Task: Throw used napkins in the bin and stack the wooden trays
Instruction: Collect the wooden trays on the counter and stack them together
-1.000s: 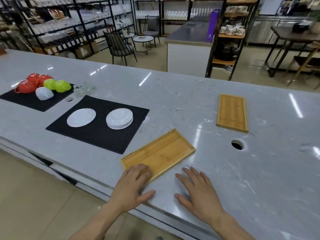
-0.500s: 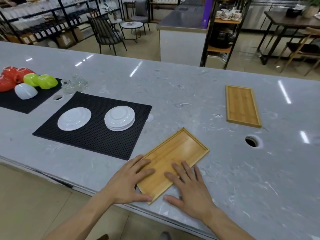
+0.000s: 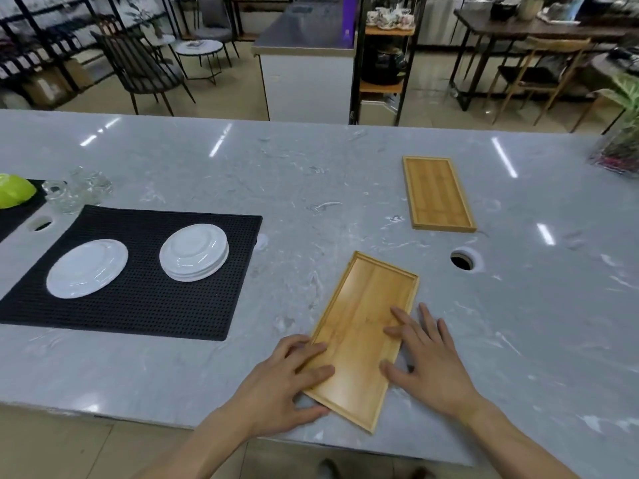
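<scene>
Fingers of both hands lie flat and spread, grasping nothing — the left hand [image 3: 280,382] presses the near wooden tray [image 3: 363,337] at its left edge, the right hand [image 3: 427,357] its right edge, probably to steady or slide it. It rests on the counter [image 3: 311,181], well apart from the far wooden tray [image 3: 437,193] — unstacked.

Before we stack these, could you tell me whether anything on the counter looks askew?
The near tray lies diagonal, one corner past the counter edge; the far tray sits roughly square.
</scene>
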Action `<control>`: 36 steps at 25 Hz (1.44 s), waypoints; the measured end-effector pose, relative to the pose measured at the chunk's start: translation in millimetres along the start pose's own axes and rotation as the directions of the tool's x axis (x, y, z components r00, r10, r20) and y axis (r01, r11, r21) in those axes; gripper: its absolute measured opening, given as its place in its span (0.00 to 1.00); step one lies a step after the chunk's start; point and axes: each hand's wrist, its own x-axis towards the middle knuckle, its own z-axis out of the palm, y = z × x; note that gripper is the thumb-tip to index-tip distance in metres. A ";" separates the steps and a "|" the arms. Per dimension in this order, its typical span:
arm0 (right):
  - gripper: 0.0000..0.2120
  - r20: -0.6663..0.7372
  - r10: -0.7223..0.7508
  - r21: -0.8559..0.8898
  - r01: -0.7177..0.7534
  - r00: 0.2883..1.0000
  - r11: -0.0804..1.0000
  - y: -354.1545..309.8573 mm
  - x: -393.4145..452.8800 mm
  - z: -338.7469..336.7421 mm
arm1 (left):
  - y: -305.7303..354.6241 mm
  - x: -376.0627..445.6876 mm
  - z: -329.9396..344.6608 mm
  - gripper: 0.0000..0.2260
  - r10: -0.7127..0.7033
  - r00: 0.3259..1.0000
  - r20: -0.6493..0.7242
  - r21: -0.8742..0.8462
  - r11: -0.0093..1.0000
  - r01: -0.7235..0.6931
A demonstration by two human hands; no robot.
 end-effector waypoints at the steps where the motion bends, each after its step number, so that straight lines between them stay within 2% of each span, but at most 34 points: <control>1: 0.27 -0.005 0.025 -0.006 -0.025 1.000 1.000 9.9 -3.5 -2.8 | 3.3 8.9 3.6 0.24 0.024 1.000 0.014 -0.004 1.000 -0.024; 4: 0.27 -0.003 0.108 -0.053 -0.108 0.994 0.993 39.3 -15.8 -11.3 | 15.2 42.5 11.6 0.28 0.087 0.987 0.133 -0.015 0.996 -0.086; 8: 0.28 0.031 0.153 -0.086 -0.150 0.988 0.985 82.3 -27.5 -27.4 | 28.5 89.1 24.4 0.38 0.181 0.926 0.332 0.024 0.980 -0.200; 10: 0.28 0.039 0.167 -0.113 -0.162 0.985 0.980 105.1 -33.4 -36.8 | 36.4 106.9 33.5 0.40 0.216 0.906 0.365 0.056 0.966 -0.253; 15: 0.28 0.027 0.168 -0.151 -0.162 0.985 0.975 164.7 -50.7 -59.7 | 76.2 146.4 62.2 0.41 0.253 0.906 0.340 0.083 0.951 -0.297; 23: 0.28 0.015 0.121 -0.155 -0.117 0.993 0.981 241.1 -50.1 -87.8 | 133.6 190.8 94.9 0.41 0.159 0.944 0.290 0.081 0.979 -0.189; 29: 0.28 0.014 0.041 -0.178 -0.038 0.999 0.983 264.0 -42.1 -89.9 | 149.2 196.2 105.6 0.41 0.116 0.959 0.259 0.154 0.975 -0.159; 36: 0.28 0.016 -0.034 -0.165 0.036 0.999 0.986 272.2 -40.6 -92.5 | 161.9 194.7 101.4 0.40 0.099 0.957 0.273 0.154 0.978 -0.144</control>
